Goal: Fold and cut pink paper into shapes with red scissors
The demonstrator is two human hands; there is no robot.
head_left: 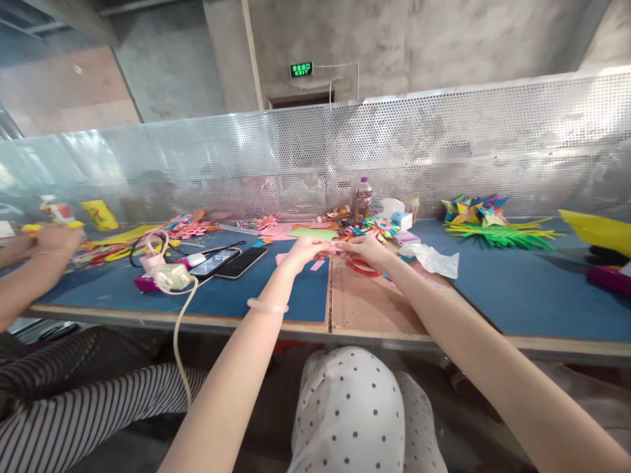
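My left hand (305,251) and my right hand (367,252) meet over the middle of the table, fingers pinched on a small piece of pink paper (337,247) between them. Behind my hands lies a sheet of light green paper (312,233), with pink sheets (276,230) around it. A narrow pink strip (318,265) rests on the blue mat beneath my left hand. Under my right hand are red-handled scissors (363,267), partly covered by the fingers. Just beyond stands a multicoloured paper flower (382,228).
Left of me lie two phones (241,262), a power strip with plugs and a cable (175,276). A drink bottle (363,197) stands by the perforated metal screen (394,144). Crumpled white paper (434,260) and green paper strips (497,238) lie to the right. Another person's hands (54,240) work at far left.
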